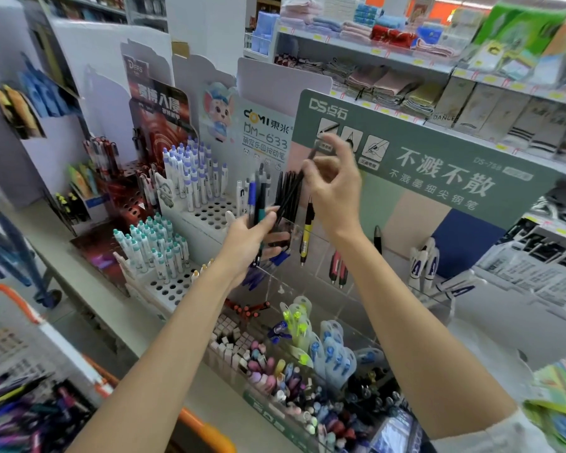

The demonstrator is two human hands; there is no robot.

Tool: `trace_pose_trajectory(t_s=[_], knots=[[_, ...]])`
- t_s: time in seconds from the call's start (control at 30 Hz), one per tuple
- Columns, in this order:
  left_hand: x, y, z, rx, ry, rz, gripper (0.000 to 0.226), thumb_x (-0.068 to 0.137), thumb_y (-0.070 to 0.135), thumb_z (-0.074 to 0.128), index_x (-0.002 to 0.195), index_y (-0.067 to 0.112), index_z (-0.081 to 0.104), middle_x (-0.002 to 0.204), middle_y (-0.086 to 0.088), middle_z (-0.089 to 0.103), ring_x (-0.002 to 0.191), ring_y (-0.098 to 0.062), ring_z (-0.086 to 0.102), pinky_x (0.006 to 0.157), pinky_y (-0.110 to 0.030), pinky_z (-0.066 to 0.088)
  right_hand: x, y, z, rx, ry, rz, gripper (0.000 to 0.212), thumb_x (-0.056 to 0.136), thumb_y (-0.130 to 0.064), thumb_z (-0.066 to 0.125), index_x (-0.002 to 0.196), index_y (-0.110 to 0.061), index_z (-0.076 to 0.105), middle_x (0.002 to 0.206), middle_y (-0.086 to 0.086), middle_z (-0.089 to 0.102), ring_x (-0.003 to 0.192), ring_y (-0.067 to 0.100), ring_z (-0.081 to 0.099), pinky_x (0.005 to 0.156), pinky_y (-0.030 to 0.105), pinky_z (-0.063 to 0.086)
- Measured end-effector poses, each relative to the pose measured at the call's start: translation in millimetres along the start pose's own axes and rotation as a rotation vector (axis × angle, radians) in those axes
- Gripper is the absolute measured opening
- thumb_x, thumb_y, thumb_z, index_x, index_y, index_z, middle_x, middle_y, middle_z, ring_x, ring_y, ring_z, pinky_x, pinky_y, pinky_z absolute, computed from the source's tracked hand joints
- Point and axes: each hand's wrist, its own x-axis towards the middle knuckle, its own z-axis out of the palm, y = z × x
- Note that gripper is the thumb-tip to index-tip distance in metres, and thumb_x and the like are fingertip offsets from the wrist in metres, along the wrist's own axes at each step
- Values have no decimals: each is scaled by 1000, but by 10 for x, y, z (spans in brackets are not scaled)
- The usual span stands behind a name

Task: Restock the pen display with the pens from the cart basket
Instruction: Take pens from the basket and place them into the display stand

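Note:
My left hand [254, 238] grips a bunch of pens [258, 194], blue, teal and black, held upright in front of the pen display [406, 178]. My right hand [334, 181] is just above and to the right, pinching one black pen [296, 188] that slants out of the bunch. Below my right wrist a yellow pen [306, 237] hangs upright against the clear acrylic tiers of the display. The cart basket [17, 338], white mesh with an orange rim, sits at the lower left with several loose pens [23, 410] inside.
White perforated stands [206, 214] with upright pens fill the left of the shelf. A clear bin of mixed pens and erasers [307, 380] sits low in front. Red pens [337, 273] and white pens [425, 266] lie in the acrylic tiers. Shelves of folded textiles [389, 83] stand behind.

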Motion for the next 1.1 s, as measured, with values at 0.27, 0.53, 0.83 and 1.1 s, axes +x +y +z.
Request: trace_pose_trajectory(t_s=[0.27,0.53,0.83,1.1], knots=[[-12,-5,-77,10,61,108,28,103,26,49,120,10,65,62,3,51,49,-8,37,45,-18,30,-37,151,47,-256,81,-186,37,92,-5,66,128,-5,56,95,3,68,83,11,64,80,23,55],[-52,-16,-62,15,-50,73,34,103,35,44,118,12,65,62,2,46,49,-7,33,49,-22,27,-182,298,228,-450,-148,-144,38,90,-1,67,128,-2,60,107,14,67,98,26,63,86,23,45],[-42,30,-95,-8,-123,78,37,106,34,37,119,12,63,66,1,50,52,-9,38,49,-21,31,-146,172,151,-396,-35,-89,34,95,-5,57,129,-4,61,106,9,72,88,17,67,83,33,55],[-51,92,129,137,-204,79,34,108,29,36,118,8,61,68,-2,51,52,-12,40,49,-24,34,-109,-88,-57,-23,-273,118,24,92,-6,66,116,-8,67,86,4,70,75,0,67,61,21,58]])
